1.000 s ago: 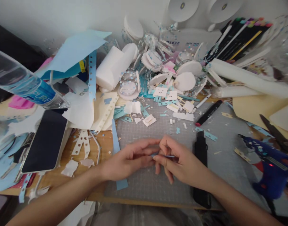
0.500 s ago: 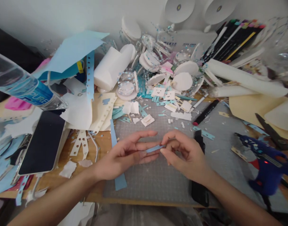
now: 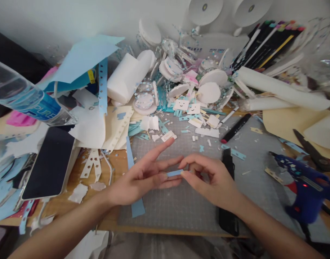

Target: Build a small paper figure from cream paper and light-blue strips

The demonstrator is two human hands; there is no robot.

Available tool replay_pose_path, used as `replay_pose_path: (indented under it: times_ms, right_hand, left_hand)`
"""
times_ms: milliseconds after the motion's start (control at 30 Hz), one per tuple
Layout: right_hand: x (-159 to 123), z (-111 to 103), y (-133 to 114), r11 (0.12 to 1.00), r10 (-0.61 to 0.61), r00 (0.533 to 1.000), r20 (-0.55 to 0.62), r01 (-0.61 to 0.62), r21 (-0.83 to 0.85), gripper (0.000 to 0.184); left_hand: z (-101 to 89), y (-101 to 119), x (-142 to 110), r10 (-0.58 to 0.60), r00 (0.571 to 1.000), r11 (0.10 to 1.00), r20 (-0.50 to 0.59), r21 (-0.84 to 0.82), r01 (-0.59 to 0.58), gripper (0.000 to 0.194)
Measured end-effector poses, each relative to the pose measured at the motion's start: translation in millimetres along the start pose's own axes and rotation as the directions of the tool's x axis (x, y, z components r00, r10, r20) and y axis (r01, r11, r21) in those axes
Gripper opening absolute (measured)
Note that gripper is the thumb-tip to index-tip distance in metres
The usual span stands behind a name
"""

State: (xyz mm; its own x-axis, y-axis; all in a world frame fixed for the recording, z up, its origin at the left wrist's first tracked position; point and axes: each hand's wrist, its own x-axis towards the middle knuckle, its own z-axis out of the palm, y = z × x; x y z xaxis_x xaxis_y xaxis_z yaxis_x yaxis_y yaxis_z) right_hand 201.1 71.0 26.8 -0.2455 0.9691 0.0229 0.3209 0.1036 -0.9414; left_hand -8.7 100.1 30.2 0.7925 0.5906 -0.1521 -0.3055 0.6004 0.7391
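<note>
Between my two hands, above the grey cutting mat, is a small blue paper strip. My left hand pinches its left end with the thumb against the fingers, the index finger stretched out. The thumb and fingertips of my right hand close on the strip's right end. A longer blue paper strip lies partly under my left hand. Beside my right wrist rests a black utility knife. Just beyond my fingers is a small white piece, partly covered by my left index finger.
At the right lie a blue glue gun with a red light and dark scissors. A phone and a tilted water bottle are at left. White discs, paper scraps, a black marker and smiling white cards crowd the back.
My left index finger has lifted and stretched away from the strip. The right fingertips have shifted slightly along the strip's end, and the strip lies more level.
</note>
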Motion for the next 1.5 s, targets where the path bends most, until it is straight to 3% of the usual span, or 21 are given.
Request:
replay_pose_path:
  times_ms: [100,233,333,433,533,633,867,1100,1267,1367,1500]
  right_hand:
    - [0,0,1,0.999,0.032,0.997,0.065,-0.034,0.024,0.003]
    - [0,-2,-1,0.994,0.083,0.994,0.066,-0.087,0.062,0.010]
    - [1,-1,-2,0.989,0.109,0.992,0.069,-0.115,0.089,0.012]
    - [1,0,-1,0.982,0.148,0.986,0.079,-0.156,0.104,0.014]
    - [1,1,-1,0.977,0.169,0.978,0.119,-0.182,0.114,0.015]
    - [1,0,-4,0.976,0.159,0.976,0.152,-0.178,0.125,0.015]
    - [-1,-2,-6,0.984,0.099,0.980,0.170,-0.122,0.129,0.009]
    - [-2,-1,-4,0.986,0.110,0.972,0.208,-0.133,0.100,0.011]
    - [-1,-1,-7,0.979,0.112,0.970,0.217,-0.144,0.141,0.011]
    - [-1,-1,-9,0.979,0.106,0.970,0.220,-0.141,0.149,0.008]
    - [-1,-4,-11,0.978,0.092,0.986,0.141,-0.115,0.171,0.012]
  left_hand:
    - [0.0,1,0,-0.005,1.000,1.000,0.009,0.002,0.005,0.066]
    - [-0.3,2,0,-0.028,1.000,1.000,-0.001,-0.004,0.028,0.063]
    - [-0.8,0,1,-0.009,0.999,1.000,-0.036,0.027,0.010,0.051]
    - [-1.0,-3,3,0.085,0.988,0.968,-0.131,0.246,-0.051,0.030]
    - [-0.8,-5,4,0.200,0.970,0.804,-0.141,0.589,-0.080,0.010]
    - [-0.5,-4,3,0.250,0.963,0.684,-0.098,0.722,-0.104,0.009]
    - [0.5,-1,3,0.214,0.972,0.755,-0.095,0.648,-0.102,0.010]
    - [0.6,-3,3,0.224,0.974,0.682,-0.037,0.719,-0.130,0.009]
    - [1.5,-1,3,0.256,0.966,0.689,-0.038,0.709,-0.154,0.011]
    - [1.6,0,2,0.253,0.966,0.718,-0.061,0.681,-0.145,0.011]
    - [1.8,3,3,0.192,0.974,0.834,-0.118,0.543,-0.099,0.013]
